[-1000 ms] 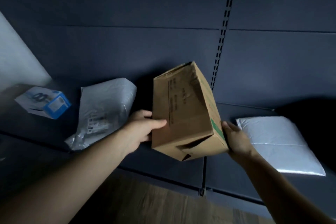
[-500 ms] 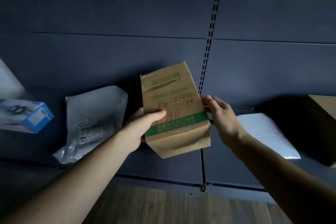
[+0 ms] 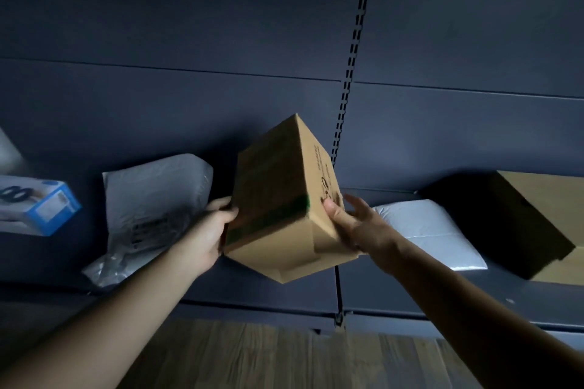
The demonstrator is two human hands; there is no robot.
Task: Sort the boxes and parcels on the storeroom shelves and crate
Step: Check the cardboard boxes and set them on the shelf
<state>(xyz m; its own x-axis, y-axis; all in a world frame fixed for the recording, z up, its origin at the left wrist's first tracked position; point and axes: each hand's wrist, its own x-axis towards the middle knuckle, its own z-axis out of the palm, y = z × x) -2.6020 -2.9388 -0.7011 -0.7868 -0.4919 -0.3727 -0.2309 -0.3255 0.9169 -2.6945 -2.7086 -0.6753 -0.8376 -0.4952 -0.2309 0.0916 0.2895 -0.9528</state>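
Storeroom, dark slotted shelving [image 3: 350, 79], parcels [image 3: 151, 199]

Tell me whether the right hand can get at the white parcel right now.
Probably yes: the parcel lies uncovered on the shelf just past the right hand, nothing between; the hand must first leave the box.

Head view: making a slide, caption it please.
Left hand grips and right hand steadies a tilted cardboard box between a grey mailer and a white parcel.

Box [image 3: 278, 199] between parcels [image 3: 151, 199], above shelf [image 3: 252, 287].
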